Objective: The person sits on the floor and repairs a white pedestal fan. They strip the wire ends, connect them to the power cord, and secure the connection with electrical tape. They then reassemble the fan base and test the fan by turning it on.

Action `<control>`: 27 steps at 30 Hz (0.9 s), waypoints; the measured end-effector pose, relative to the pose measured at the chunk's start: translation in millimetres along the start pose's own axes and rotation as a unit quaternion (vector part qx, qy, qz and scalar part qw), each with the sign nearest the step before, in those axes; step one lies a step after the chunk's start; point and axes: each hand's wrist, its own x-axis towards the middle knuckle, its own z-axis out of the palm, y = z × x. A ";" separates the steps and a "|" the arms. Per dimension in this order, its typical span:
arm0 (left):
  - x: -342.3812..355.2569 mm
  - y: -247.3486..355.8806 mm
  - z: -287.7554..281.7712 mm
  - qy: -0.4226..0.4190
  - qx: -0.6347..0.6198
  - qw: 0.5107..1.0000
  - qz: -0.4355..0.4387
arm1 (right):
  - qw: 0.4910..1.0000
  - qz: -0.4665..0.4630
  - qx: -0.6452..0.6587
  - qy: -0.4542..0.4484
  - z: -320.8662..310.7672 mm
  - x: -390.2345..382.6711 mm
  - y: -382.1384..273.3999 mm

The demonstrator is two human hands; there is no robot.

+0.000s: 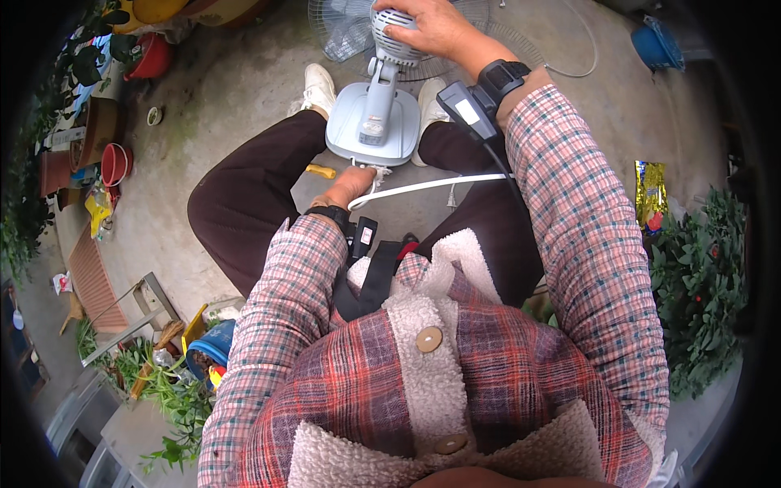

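Note:
A grey electric fan (pixel 378 114) stands on the ground between my feet, its wire grille (pixel 338 28) facing away from me. My right hand (pixel 431 28) is wrapped over the ribbed motor housing (pixel 394 39) at the top. At the near edge of the fan's base, my left hand (pixel 351 187) is closed, its fingertips partly hidden. Something whitish and frayed (pixel 381 172) pokes out beside those fingers; what they hold I cannot make out. A white cable (pixel 431 186) runs from near my left wrist across to the right. Beside the left hand lies a yellow handle (pixel 321 171).
Red pots (pixel 116 164) and planters line the left side. A blue bucket (pixel 211 350) and a metal frame (pixel 134 317) are at lower left. Another blue bucket (pixel 657 45) lies far right, with a gold packet (pixel 650 195) and leafy plant (pixel 700 285) nearer.

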 end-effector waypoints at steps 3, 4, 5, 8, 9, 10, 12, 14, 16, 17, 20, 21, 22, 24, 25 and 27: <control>-13.6 8.5 4.3 -0.041 -0.019 0.999 0.012 | 0.999 -0.004 0.038 -0.010 -2.2 4.5 -3.6; -19.4 12.1 8.0 -0.058 -0.009 0.998 0.036 | 0.998 -0.007 0.053 -0.017 -2.7 6.4 -5.4; -25.3 15.7 12.4 -0.051 -0.003 0.998 0.029 | 0.998 -0.012 0.054 -0.023 -3.3 7.8 -7.4; -35.9 26.4 22.6 -0.074 -0.058 0.995 -0.023 | 0.997 -0.030 0.039 -0.054 -1.6 15.0 -11.1; -37.4 29.4 25.2 -0.084 -0.073 0.993 -0.034 | 0.998 -0.031 0.029 -0.051 -0.7 16.9 -11.6; -37.6 31.8 26.9 -0.085 -0.084 0.991 -0.054 | 0.998 -0.016 0.037 -0.052 -0.7 17.5 -11.7; -37.1 33.5 29.3 -0.115 -0.066 0.990 -0.051 | 0.997 0.016 0.054 -0.053 -0.4 16.3 -11.1; -35.2 32.8 29.6 -0.115 -0.057 0.990 -0.066 | 0.997 0.038 0.033 -0.051 -1.0 13.7 -8.6; -33.0 29.1 28.6 -0.088 -0.046 0.993 -0.063 | 0.996 0.073 0.020 -0.057 -2.6 9.5 -5.4; -31.2 27.2 28.4 -0.092 -0.044 0.993 -0.056 | 0.998 -0.004 -0.056 -0.024 -0.9 8.4 -4.0; -24.7 19.8 27.6 -0.083 -0.054 0.994 -0.049 | 0.998 0.003 -0.057 -0.033 2.4 5.7 -0.7; -22.4 17.1 27.5 -0.075 -0.070 0.993 -0.052 | 0.999 0.004 -0.035 -0.034 1.4 4.6 0.2; -19.7 15.3 27.6 -0.067 -0.085 0.993 -0.053 | 0.998 0.016 -0.038 -0.039 1.0 3.2 0.9; -14.7 10.8 28.1 -0.023 -0.128 0.990 -0.060 | 0.997 0.039 -0.044 -0.052 -1.0 0.2 2.8; -12.5 8.6 27.8 0.001 -0.144 0.987 -0.072 | 0.997 0.037 -0.048 -0.053 -0.5 -0.5 3.3; -8.3 4.9 27.7 0.040 -0.171 0.981 -0.084 | 0.996 0.031 -0.056 -0.055 1.2 -2.7 4.5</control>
